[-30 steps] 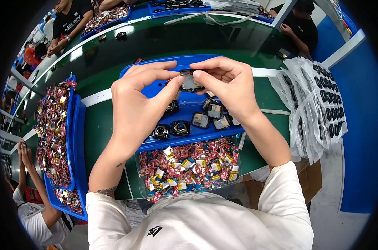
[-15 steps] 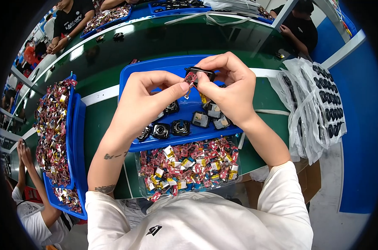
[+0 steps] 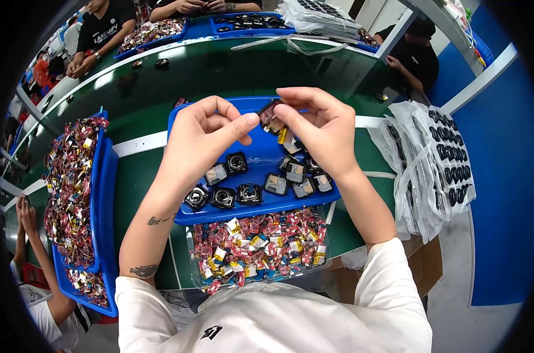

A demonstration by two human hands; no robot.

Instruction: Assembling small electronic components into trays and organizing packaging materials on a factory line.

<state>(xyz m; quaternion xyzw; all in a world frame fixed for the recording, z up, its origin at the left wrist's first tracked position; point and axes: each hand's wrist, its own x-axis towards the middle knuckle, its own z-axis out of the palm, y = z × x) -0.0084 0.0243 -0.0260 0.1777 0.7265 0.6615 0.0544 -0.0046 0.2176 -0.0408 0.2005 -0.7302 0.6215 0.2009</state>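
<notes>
My right hand pinches a small black watch-like case with a red circuit board lying in it. A battery with yellow tape hangs below the case. My left hand is beside it with fingers loosely curled and apart, its thumb tip close to the case edge, and nothing shows between them. Under both hands is a blue tray. On the tray lie several black cases with round dials and several with grey backs.
A clear tray heaped with red boards and batteries sits nearest me. Blue bins of similar parts stand at left. Plastic-wrapped sheets of black cases lie at right. Co-workers sit across the green table and at left.
My left fingers have come off the red board and moved slightly away. The board now lies against the case in my right hand. The view has shifted slightly.
</notes>
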